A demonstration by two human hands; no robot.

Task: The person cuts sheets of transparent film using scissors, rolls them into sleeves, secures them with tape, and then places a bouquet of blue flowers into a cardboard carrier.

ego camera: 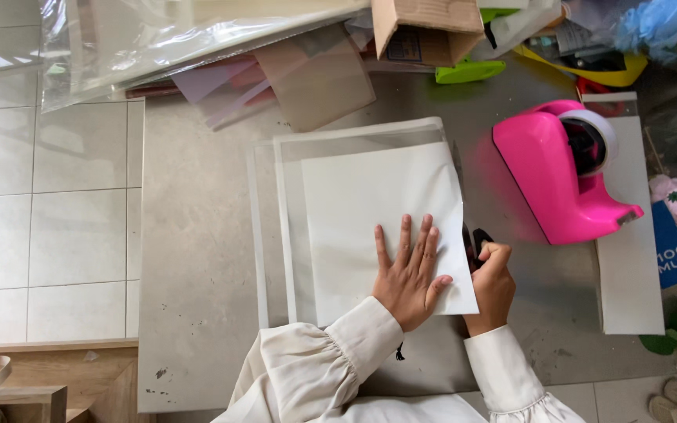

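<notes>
A white sheet of paper (370, 211) lies on a stack of clear plastic sleeves (276, 235) on a grey table (197, 274). My left hand (409, 274) presses flat on the sheet's lower right part, fingers spread. My right hand (491, 286) sits just beside the sheet's right edge, closed around the black handles of scissors (476, 241). The blades run along that edge and are mostly hidden.
A pink tape dispenser (562, 172) stands to the right on a long white strip (628, 235). Clear plastic sheets (182, 39), a cardboard box (425, 27) and coloured clutter crowd the far edge. White floor tiles (48, 211) lie left of the table.
</notes>
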